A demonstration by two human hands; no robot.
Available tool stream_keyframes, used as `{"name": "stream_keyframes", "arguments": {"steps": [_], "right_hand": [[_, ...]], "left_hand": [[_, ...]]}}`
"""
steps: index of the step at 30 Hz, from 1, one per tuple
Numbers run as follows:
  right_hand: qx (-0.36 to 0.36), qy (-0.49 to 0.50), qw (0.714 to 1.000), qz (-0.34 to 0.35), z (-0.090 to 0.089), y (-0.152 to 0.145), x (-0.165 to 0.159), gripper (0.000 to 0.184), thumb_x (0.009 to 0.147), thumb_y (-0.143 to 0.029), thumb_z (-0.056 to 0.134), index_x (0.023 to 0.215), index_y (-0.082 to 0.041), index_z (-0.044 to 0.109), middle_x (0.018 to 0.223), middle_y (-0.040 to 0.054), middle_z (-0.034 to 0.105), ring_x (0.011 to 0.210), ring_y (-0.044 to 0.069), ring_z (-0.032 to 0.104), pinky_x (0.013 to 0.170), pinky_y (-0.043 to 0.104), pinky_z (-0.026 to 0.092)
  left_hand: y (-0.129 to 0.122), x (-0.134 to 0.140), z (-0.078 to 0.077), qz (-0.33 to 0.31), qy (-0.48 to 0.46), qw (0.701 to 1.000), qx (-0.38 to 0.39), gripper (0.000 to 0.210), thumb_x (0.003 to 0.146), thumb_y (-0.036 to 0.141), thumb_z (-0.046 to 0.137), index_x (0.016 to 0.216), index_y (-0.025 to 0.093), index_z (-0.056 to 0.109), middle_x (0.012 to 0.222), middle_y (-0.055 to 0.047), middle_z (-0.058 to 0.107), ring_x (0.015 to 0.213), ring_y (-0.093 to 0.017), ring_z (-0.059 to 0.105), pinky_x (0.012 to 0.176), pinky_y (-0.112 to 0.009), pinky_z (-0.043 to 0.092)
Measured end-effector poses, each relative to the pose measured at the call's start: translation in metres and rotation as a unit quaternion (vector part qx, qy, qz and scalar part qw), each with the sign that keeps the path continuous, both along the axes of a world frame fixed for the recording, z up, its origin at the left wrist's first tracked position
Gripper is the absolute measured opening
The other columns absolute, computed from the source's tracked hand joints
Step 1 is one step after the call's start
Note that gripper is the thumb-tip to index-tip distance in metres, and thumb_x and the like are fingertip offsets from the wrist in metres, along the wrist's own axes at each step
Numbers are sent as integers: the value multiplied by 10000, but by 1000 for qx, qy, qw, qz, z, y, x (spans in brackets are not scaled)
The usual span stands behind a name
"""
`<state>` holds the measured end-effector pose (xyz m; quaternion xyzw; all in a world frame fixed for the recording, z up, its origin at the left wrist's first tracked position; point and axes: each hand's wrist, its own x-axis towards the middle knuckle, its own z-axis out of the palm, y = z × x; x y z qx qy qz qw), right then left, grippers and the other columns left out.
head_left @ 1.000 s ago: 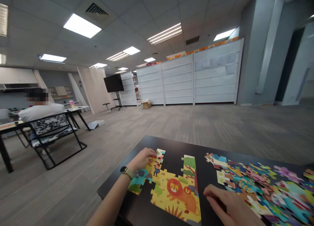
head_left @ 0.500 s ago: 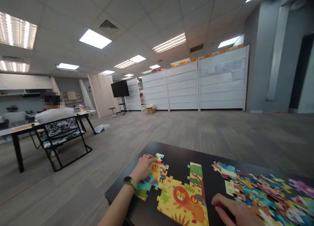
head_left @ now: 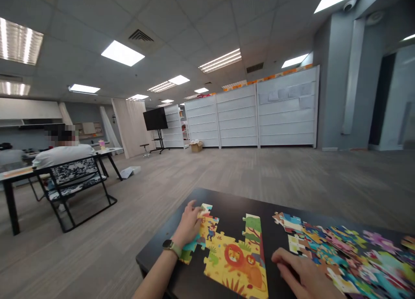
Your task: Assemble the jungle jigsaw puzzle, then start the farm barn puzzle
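A partly assembled jigsaw puzzle (head_left: 238,264) lies on the dark table, showing a red-maned lion and a cub on yellow. My left hand (head_left: 188,225), with a watch (head_left: 171,246) on its wrist, rests over the puzzle's upper left edge. Its fingers are spread beside a small white and green puzzle piece (head_left: 206,209) at the top corner. To the right of the lion, my right hand (head_left: 303,271) is held low with fingers loosely curled and tips close together; no piece shows in it. Loose puzzle pieces (head_left: 343,247) are heaped just beyond it.
The black table (head_left: 223,199) has its left corner close to my left forearm. Across the carpet, a person in a white top (head_left: 66,154) sits on a patterned chair (head_left: 76,171) at another table. White shelving (head_left: 236,117), a cardboard box (head_left: 196,146) and a screen on a stand (head_left: 155,118) stand farther back.
My left hand's fingers have lifted and spread, drawing slightly away from the corner piece. My right hand keeps much the same pose. The whole view has shifted a little to the right.
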<state>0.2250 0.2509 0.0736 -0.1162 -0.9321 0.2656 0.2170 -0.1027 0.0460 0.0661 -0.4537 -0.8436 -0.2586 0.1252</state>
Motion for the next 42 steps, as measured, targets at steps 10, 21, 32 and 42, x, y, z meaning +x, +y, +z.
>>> {"name": "stream_keyframes", "arguments": {"steps": [10, 21, 32, 42], "right_hand": [[-82, 142, 956, -243, 24, 40, 9, 346, 945, -201, 334, 1204, -199, 563, 828, 45, 676, 739, 192, 650, 699, 311, 465], [-90, 140, 966, -197, 6, 39, 6, 312, 939, -202, 375, 1168, -206, 586, 765, 13, 686, 737, 188, 659, 716, 305, 487], [-90, 108, 980, -141, 13, 31, 7, 291, 954, -294, 373, 1095, -204, 611, 731, -2, 648, 646, 180, 614, 670, 307, 451], [-111, 35, 988, -104, 5, 25, 3, 351, 921, -422, 405, 1124, -218, 607, 751, 10, 637, 560, 186, 600, 422, 270, 453]], "left_hand": [[11, 125, 17, -168, -72, 981, 66, 286, 918, 195, 482, 1169, 239, 612, 1372, -101, 492, 1303, -279, 493, 1100, -445, 419], [61, 277, 11, -323, -171, 931, -19, 464, 791, 314, 774, 1235, 297, 641, 1136, -68, 664, 1068, -311, 560, 932, -429, 466], [64, 229, 6, -243, -419, 851, 202, 281, 813, 321, 716, 1068, 222, 649, 904, -3, 617, 669, -133, 633, 621, -256, 527], [62, 71, 24, -93, -394, 880, 248, 330, 979, 371, 584, 1236, 162, 596, 932, -27, 670, 794, -153, 679, 731, -312, 578]]}}
